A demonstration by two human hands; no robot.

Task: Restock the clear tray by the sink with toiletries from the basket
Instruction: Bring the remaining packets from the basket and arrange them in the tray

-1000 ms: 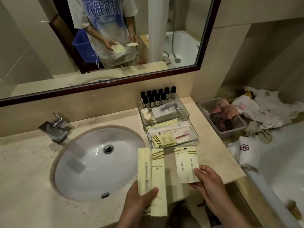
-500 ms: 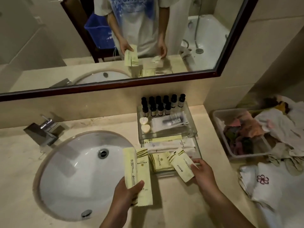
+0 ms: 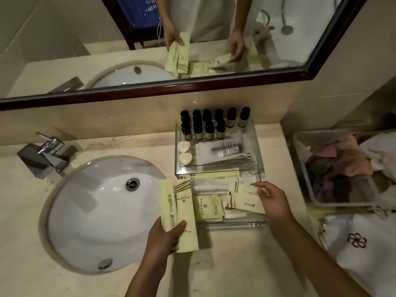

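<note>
Counter [image 3: 225, 264], clear tray [image 3: 233, 225] at centre frame: placing a yellow packet [image 3: 246, 199].
Right hand [image 3: 273, 200] pinches the yellow packet over the near compartment, best laid flat and squared; left hand [image 3: 162, 236] grips two long sachets [image 3: 182, 209] just left of it.

Beige stone counter [image 3: 225, 264]; white sink [image 3: 102, 211] sunk into it; tap [image 3: 46, 155] behind; clear tray [image 3: 233, 225] just right of the sink.

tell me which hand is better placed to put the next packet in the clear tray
Right. The right hand is over the front section of the clear plastic tray, pinching a flat pale yellow packet. The left hand grips two long pale yellow sachets outside it, by the white sink.
</note>
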